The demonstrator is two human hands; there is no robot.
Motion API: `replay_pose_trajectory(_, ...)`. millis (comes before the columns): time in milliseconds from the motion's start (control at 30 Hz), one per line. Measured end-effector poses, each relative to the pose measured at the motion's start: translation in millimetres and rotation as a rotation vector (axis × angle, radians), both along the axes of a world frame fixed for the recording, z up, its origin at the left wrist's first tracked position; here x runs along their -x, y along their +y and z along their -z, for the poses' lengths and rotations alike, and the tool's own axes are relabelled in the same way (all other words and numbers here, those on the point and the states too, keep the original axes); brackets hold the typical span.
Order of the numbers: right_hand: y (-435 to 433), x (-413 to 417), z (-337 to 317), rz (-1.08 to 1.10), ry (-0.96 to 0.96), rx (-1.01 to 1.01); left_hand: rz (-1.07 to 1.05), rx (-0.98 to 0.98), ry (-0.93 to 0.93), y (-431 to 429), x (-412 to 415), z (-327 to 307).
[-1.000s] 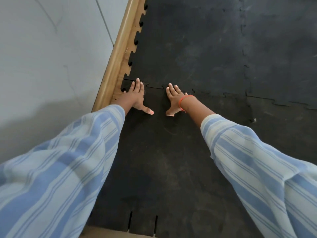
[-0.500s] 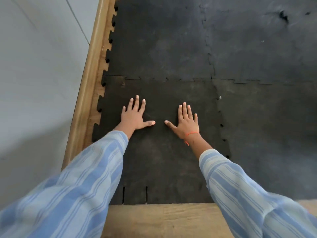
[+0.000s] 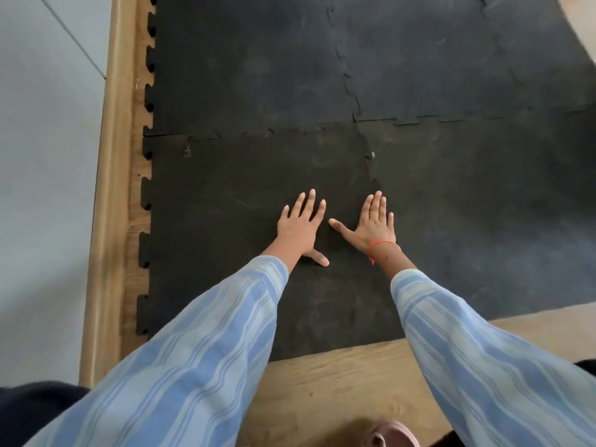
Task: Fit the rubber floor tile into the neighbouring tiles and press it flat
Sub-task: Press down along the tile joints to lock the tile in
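The black rubber floor tile [image 3: 225, 227] with jigsaw edges lies flat on the wooden floor, its far edge meshed with the neighbouring tile behind [image 3: 251, 69] and its right edge with the tile beside it [image 3: 477, 204]. My left hand [image 3: 298, 225] rests palm down on the tile, fingers spread, holding nothing. My right hand [image 3: 374, 222], with an orange thread at the wrist, lies palm down at the tile's right seam, fingers together over the joint. Both striped blue sleeves cover part of the tile's near edge.
A pale wooden skirting [image 3: 109, 188] runs along the grey wall [image 3: 42, 188] at the left, close to the tile's toothed left edge. Bare wooden floor [image 3: 338, 382] lies in front of the tile. More black tiles [image 3: 435, 59] cover the floor at the back right.
Both hands have slid right across the tile, from its far-left seam towards the right seam. The view has pulled back, showing more bare floor in front.
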State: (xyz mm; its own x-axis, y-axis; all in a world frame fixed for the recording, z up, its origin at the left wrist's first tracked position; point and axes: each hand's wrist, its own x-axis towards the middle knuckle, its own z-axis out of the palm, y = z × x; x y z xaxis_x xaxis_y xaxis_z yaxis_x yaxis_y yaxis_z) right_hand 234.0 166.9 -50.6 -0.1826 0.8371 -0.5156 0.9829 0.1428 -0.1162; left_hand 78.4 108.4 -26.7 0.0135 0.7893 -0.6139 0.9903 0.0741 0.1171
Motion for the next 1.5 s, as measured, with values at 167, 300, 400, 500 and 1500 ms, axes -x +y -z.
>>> replay_pose_trajectory(167,-48.0,-21.6,8.4,0.037,0.026,-0.244,-0.016,0.004,-0.003,-1.6,-3.3,0.2)
replay_pose_trajectory(300,-74.1,-28.8,14.7,0.097,0.045,-0.247,-0.046,0.006,-0.025,-2.2,-7.0,2.7)
replay_pose_trajectory(400,-67.6,-35.2,16.3,0.097,0.112,-0.125,-0.053,0.006,-0.023,-3.9,-9.8,4.3)
replay_pose_trajectory(500,-67.3,-38.9,18.8,0.081,0.109,-0.118,-0.055,0.012,-0.022,-2.6,-10.2,5.2)
replay_pose_trajectory(1500,-195.2,-63.2,15.9,-0.276,0.187,-0.233,0.230,-0.223,-0.027,-138.9,-22.8,24.3)
